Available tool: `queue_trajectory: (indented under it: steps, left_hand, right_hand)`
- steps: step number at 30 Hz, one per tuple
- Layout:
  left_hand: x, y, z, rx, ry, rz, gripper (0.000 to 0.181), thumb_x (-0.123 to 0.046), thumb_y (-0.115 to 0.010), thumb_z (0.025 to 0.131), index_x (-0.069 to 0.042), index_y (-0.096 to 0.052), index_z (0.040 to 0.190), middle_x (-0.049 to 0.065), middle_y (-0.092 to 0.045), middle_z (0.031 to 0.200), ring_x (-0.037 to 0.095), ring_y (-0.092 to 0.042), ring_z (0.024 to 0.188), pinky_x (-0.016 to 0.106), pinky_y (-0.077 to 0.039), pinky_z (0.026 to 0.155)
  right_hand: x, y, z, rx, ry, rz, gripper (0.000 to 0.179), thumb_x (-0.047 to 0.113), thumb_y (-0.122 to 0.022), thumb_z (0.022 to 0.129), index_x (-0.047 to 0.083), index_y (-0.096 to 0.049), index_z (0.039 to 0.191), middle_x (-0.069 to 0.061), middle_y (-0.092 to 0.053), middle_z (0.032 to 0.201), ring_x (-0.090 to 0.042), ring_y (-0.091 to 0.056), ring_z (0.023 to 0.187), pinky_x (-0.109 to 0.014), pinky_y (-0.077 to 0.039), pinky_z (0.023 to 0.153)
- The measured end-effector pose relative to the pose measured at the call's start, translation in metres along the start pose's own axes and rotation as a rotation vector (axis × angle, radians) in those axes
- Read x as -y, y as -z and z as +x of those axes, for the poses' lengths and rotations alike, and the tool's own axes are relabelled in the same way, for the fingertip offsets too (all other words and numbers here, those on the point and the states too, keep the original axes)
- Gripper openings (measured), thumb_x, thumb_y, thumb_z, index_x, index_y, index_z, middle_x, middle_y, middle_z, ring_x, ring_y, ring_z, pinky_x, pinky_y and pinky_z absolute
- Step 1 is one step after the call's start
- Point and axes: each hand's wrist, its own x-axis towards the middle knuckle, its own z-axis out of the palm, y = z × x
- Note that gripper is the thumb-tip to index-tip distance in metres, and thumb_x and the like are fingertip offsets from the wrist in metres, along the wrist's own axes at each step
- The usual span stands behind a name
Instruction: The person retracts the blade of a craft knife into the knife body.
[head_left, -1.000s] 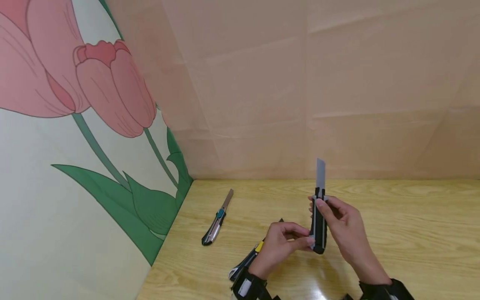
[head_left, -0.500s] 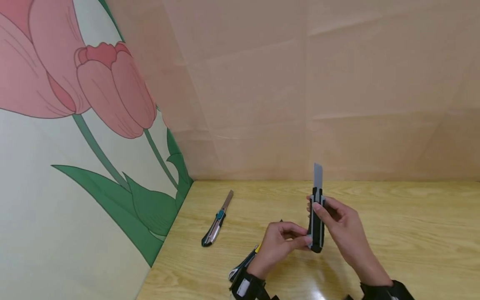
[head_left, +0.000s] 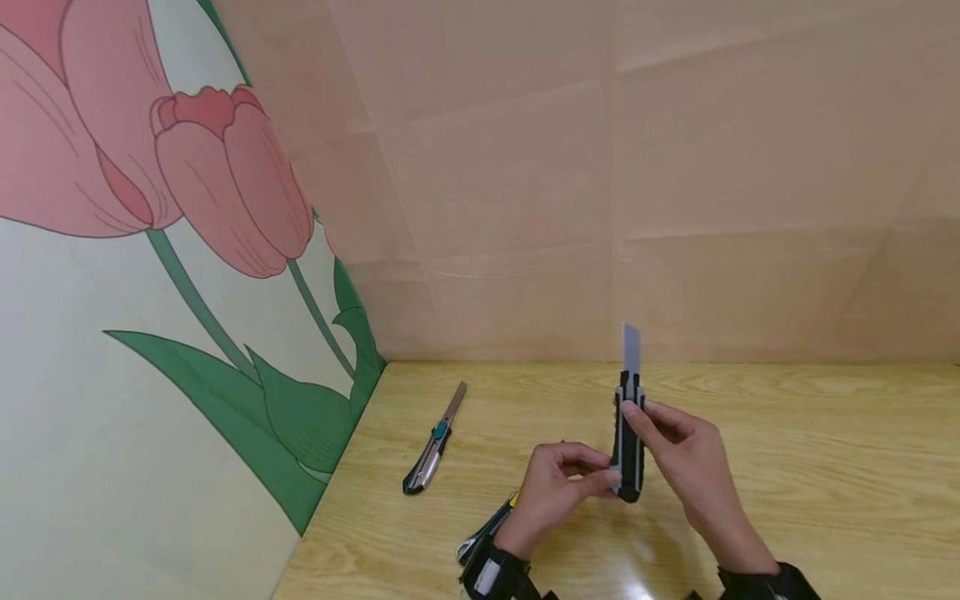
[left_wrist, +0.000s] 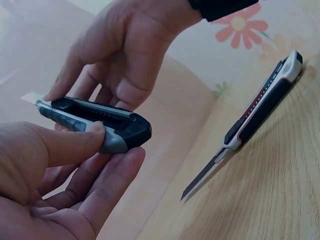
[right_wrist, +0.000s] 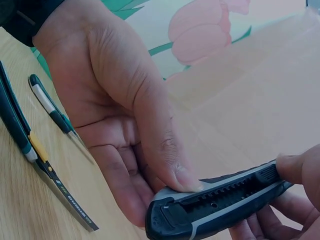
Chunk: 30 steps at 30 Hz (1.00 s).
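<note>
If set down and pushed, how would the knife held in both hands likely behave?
The knife probably stays stiff, given its thick-looking casing. Its long, flattish shape suggests sliding over rolling. The thin exposed blade may flex or snap.

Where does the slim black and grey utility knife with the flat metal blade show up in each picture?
Head: the slim black and grey knife is in the lower half, right of centre, blade up.
Left wrist: the knife is left of centre, near mid-height, blade pointing left.
Right wrist: the knife is at the bottom, right of centre; its blade doesn't show.
Shared landmark: the bare left hand, gripping the end away from the blade.
</note>
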Motion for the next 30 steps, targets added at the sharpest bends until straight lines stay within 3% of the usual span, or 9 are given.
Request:
queue_trajectory:
  steps: [6,14,21,30]
  left_hand:
    - [-0.0001,-0.0011,-0.0004,0.005,0.0,-0.012,0.022,-0.013,-0.075,0.079,-0.001,-0.072,0.097,0.007,-0.069,0.094,0.019,-0.068,0.074,0.037,-0.059,0.068]
    - [0.0002,-0.0011,-0.0005,0.009,0.015,-0.032,0.024,-0.011,-0.074,0.079,0.002,-0.071,0.098,0.012,-0.068,0.095,0.018,-0.069,0.072,0.041,-0.058,0.069]
    - [-0.0015,0.001,0.0006,0.023,0.023,-0.051,0.024,-0.013,-0.075,0.079,0.001,-0.071,0.098,0.009,-0.069,0.094,0.022,-0.069,0.072,0.043,-0.058,0.069]
    - [-0.0009,0.0007,0.0004,-0.003,0.033,-0.051,0.022,-0.01,-0.074,0.079,0.002,-0.071,0.097,0.015,-0.069,0.095,0.021,-0.069,0.073,0.041,-0.058,0.07]
  right_hand:
    - [-0.0002,-0.0019,-0.0004,-0.013,0.036,0.028,0.05,0.045,-0.059,0.089,0.007,-0.067,0.121,-0.002,-0.071,0.111,-0.007,-0.065,0.092,-0.018,-0.053,0.075]
    - [0.001,-0.0072,-0.0038,-0.068,0.104,-0.008,0.042,0.037,-0.063,0.089,0.007,-0.069,0.117,-0.006,-0.071,0.104,-0.011,-0.064,0.085,-0.019,-0.049,0.068]
    - [0.0008,-0.0068,-0.0049,-0.053,0.113,-0.026,0.042,0.039,-0.062,0.089,0.01,-0.069,0.119,-0.007,-0.07,0.103,-0.014,-0.063,0.081,-0.021,-0.05,0.067]
    - [0.0016,-0.0045,-0.0056,0.021,0.161,0.007,0.042,0.034,-0.062,0.09,0.009,-0.065,0.123,-0.011,-0.066,0.119,-0.014,-0.066,0.092,-0.018,-0.051,0.077]
